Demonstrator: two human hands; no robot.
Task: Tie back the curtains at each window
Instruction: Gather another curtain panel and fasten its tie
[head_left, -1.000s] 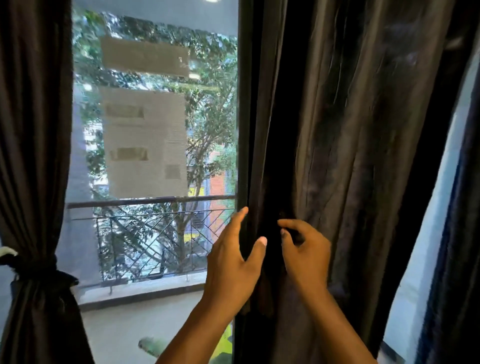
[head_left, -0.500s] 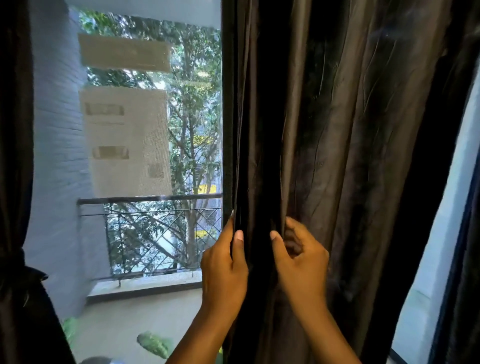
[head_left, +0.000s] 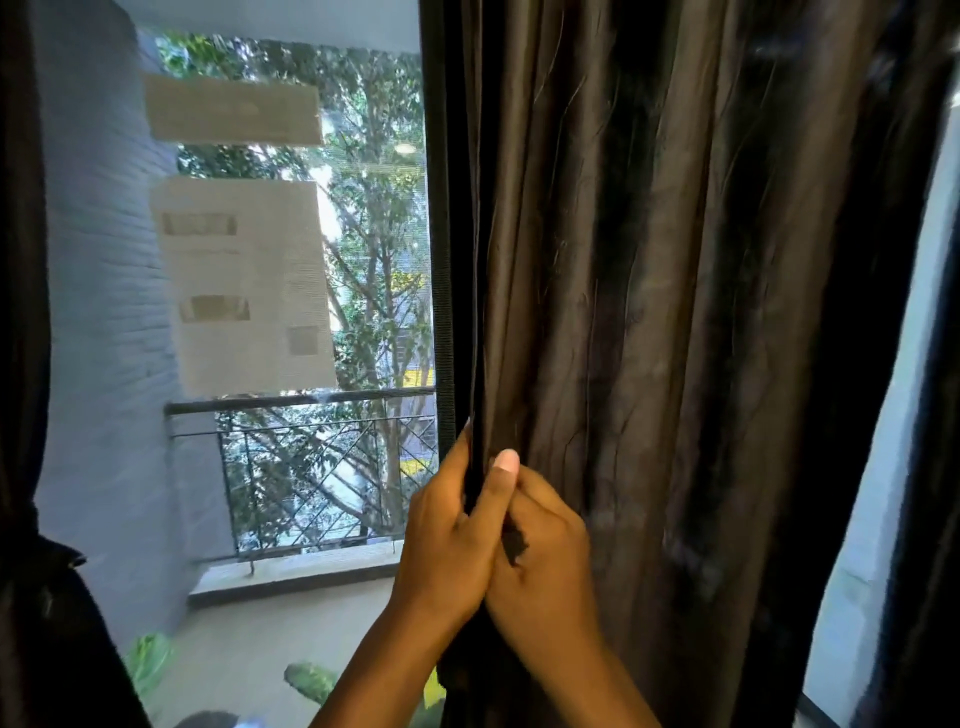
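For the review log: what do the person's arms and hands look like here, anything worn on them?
Both forearms are bare up to the bottom edge of the picture: no sleeve shows. The left hand and the right hand wear no gloves, and no ring, watch or bracelet is visible. The one nail in plain view, a thumbnail, is short, pale and looks unpainted.

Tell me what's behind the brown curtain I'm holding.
Left of the brown curtain, glass shows a balcony railing and trees. Behind the fabric itself nothing shows. The left hand pinches its edge; the right hand grips beside it.
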